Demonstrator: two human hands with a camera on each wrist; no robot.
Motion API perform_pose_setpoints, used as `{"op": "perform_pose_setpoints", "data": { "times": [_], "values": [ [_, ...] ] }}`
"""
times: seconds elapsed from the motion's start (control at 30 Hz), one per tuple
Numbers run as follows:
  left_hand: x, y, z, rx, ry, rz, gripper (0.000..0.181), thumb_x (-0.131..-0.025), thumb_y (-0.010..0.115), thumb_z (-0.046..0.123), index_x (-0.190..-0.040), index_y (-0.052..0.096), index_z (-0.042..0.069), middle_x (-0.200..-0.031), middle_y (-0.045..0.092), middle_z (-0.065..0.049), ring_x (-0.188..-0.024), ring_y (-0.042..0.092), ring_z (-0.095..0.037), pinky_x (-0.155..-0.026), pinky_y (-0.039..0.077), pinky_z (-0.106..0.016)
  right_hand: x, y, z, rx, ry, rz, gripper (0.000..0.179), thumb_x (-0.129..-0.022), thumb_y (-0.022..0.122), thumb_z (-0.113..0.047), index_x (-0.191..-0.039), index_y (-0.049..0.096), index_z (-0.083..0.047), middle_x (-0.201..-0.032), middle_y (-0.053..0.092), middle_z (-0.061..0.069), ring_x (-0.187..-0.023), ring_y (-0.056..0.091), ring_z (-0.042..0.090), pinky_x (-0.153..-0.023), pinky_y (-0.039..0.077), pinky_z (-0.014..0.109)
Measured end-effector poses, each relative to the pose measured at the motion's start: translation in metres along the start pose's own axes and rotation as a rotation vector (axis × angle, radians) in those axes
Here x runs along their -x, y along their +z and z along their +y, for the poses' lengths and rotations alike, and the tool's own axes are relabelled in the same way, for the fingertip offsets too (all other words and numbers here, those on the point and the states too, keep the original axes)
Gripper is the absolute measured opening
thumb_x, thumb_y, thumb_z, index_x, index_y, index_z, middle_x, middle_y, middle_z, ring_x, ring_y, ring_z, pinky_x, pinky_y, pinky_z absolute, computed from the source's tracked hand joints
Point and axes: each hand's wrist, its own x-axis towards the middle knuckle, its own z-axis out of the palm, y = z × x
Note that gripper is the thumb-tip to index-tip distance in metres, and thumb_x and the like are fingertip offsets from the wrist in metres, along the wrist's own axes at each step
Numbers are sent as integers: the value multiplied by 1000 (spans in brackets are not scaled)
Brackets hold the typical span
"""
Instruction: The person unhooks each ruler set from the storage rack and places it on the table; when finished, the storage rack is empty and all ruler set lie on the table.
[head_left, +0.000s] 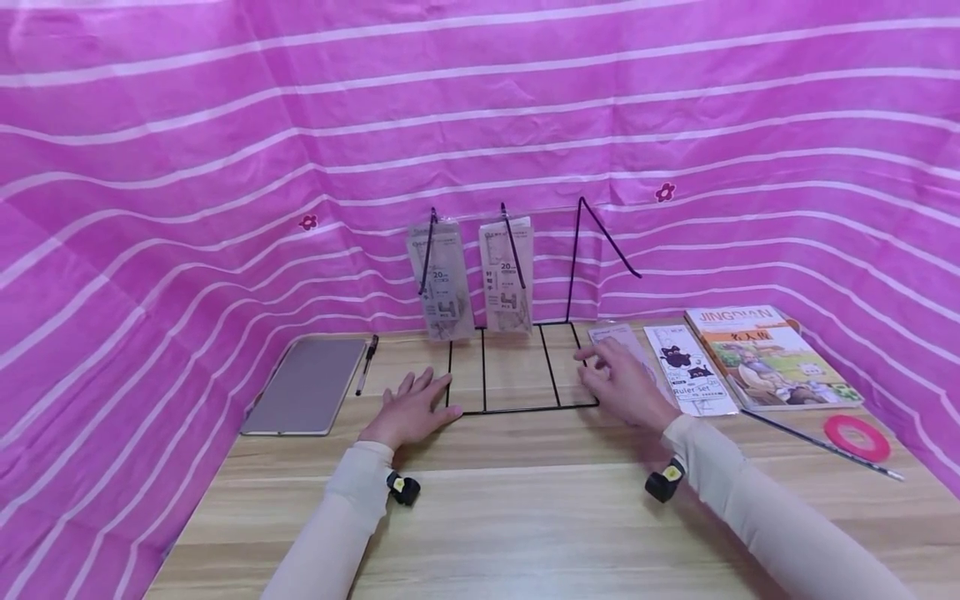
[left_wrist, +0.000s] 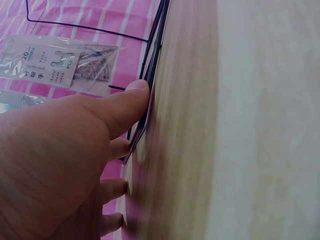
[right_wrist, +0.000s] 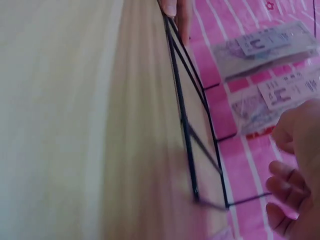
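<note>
A black wire display rack (head_left: 525, 409) stands on the table, its flat base toward me and its hooks raised at the back. Clear ruler-set packets (head_left: 450, 287) hang from the left hook and more packets (head_left: 497, 292) from the middle one; the right hook (head_left: 611, 238) is bare. My left hand (head_left: 411, 414) rests at the base's left front corner, fingers spread and thumb on the wire. Over the base's right side my right hand (head_left: 626, 383) hovers with loosely bent fingers, holding nothing. In the right wrist view, its fingers (right_wrist: 287, 185) are apart from the wire.
Right of the rack lie a pale packet (head_left: 626, 335) partly under my right hand, a cat-print ruler set (head_left: 693, 375), books (head_left: 780, 367), a pencil (head_left: 817, 442) and a pink ring (head_left: 857, 438). On the left are a grey tablet-like slab (head_left: 307, 387) and a pen (head_left: 366, 367).
</note>
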Motion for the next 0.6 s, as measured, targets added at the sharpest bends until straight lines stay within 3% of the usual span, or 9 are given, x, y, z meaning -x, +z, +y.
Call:
{"op": "perform_pose_setpoints", "data": {
  "times": [0.1, 0.2, 0.37, 0.6],
  "values": [
    [-1, 1, 0, -2, -4, -4, 77, -103, 53, 64, -167, 32, 28, -178, 13, -12, -163, 5, -47, -123, -1, -80, -14, 9, -9, -59, -63, -12, 25, -100, 68, -13, -125, 70, -7, -136, 63, 13, -125, 59, 34, -103, 52, 55],
    [-1, 1, 0, -4, -6, -2, 76, -103, 53, 63, -167, 31, 28, -178, 14, -12, -163, 5, -47, -122, -1, -80, -33, 18, -17, -128, -73, -28, 30, -99, 69, -11, -129, 68, -6, -150, 54, 17, -137, 51, 38, -108, 49, 62],
    [-1, 0, 1, 3, -4, -3, 76, -103, 54, 62, -167, 32, 27, -178, 14, -13, -163, 5, -48, -122, -1, -80, -63, 30, -28, -160, -74, -27, 39, -97, 70, -10, -137, 65, -7, -162, 41, 19, -144, 46, 40, -107, 51, 63],
    [-1, 0, 0, -4, 1, 2, 77, -103, 53, 64, -167, 31, 28, -178, 14, -12, -163, 6, -48, -122, 0, -81, -87, 38, -41, -169, -21, -40, 49, -97, 71, -13, -144, 62, -18, -168, 35, 14, -154, 34, 40, -116, 43, 64]
  ]
}}
